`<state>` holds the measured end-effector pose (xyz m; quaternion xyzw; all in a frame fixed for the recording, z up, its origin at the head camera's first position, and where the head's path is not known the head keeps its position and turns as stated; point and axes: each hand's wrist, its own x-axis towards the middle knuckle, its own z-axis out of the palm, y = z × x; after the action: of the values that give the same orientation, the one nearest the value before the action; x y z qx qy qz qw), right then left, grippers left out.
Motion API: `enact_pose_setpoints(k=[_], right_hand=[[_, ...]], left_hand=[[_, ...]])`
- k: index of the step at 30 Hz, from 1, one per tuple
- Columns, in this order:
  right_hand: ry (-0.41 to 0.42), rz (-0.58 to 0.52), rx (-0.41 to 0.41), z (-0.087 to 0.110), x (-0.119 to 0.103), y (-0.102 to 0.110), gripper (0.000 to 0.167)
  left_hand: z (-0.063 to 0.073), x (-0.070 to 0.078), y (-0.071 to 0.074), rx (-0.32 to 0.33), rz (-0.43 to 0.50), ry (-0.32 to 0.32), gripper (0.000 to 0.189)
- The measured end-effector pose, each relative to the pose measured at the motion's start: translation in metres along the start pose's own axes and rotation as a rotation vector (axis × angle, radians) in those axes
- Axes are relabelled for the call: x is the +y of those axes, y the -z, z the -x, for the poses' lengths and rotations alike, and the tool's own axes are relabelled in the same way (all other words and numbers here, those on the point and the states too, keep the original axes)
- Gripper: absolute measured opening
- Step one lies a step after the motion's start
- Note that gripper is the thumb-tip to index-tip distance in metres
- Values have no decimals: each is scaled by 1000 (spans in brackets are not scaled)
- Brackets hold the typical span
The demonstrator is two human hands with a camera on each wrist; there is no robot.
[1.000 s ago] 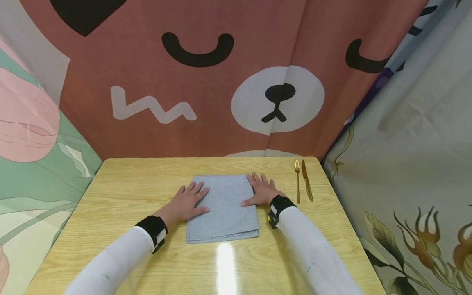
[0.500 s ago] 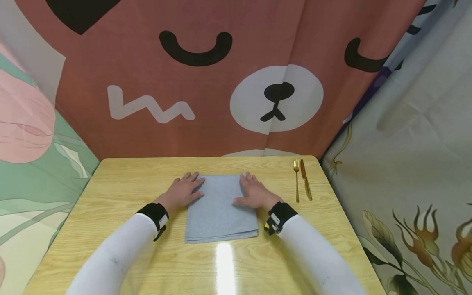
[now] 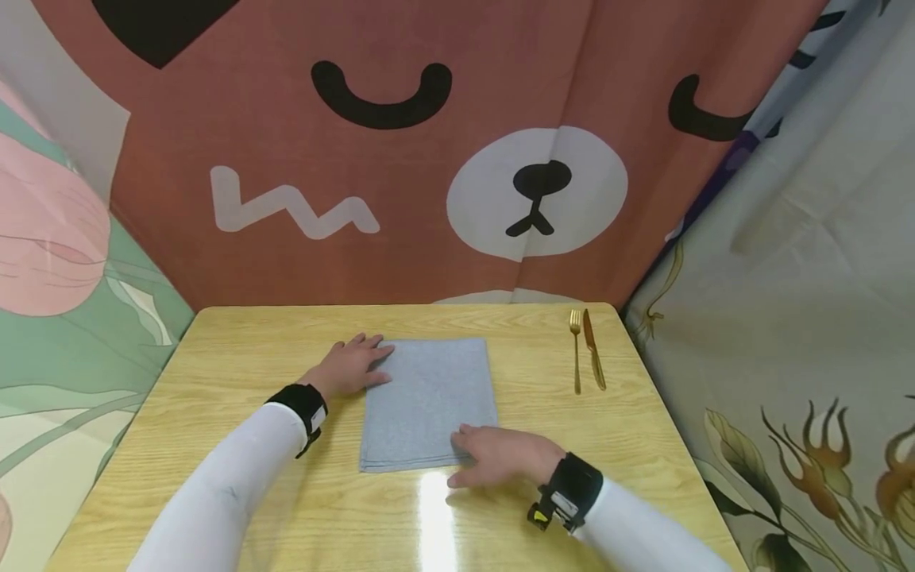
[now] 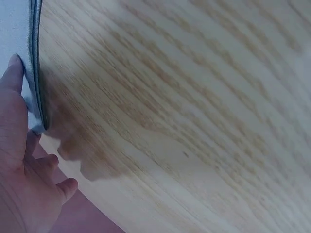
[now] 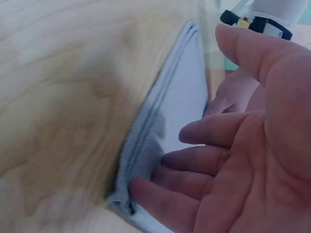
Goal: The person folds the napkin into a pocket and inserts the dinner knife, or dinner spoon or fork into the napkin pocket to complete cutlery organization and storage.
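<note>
A grey-blue cloth [image 3: 429,397], folded into a flat square of several layers, lies on the wooden table. At its far left corner rests my left hand [image 3: 350,367], fingers spread and relaxed, with fingertips on the cloth's edge. The left wrist view shows the layered edge of the cloth [image 4: 31,63] beside that hand. My right hand [image 3: 503,457] is at the near right corner, its fingers over the cloth and its thumb off the near edge. In the right wrist view the right hand's fingers [image 5: 209,133] are loosely bent at the folded edge, the thumb held apart.
A gold fork [image 3: 576,349] and a gold knife [image 3: 593,349] lie side by side near the far right corner of the table [image 3: 250,342]. Behind the table hangs a bear-print curtain [image 3: 400,175]; patterned curtains also stand at both sides.
My right hand has moved from the far right corner of the cloth toward the near right corner. The left hand has shifted slightly to the far left corner. The cloth lies in the same place.
</note>
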<state>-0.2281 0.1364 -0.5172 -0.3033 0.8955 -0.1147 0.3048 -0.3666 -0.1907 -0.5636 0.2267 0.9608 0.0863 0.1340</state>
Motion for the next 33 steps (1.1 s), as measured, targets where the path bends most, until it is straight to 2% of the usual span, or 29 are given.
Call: enact_pose_setpoints(k=[11,16,23,33], right_hand=[[8,-34,56,4,17,-10,89],[27,-46,90,3,31,-8,87],[25,-73,115,3,49,-2,84],[5,-121,162,1,65,6,71]], left_hand=[[1,-9,-5,11,-22,-9,77],[9,-14,-10,26,-66,-25,78],[23,-18,-12,50,-68,-52,78],[38,-12,-17,79,-75,-53,76]])
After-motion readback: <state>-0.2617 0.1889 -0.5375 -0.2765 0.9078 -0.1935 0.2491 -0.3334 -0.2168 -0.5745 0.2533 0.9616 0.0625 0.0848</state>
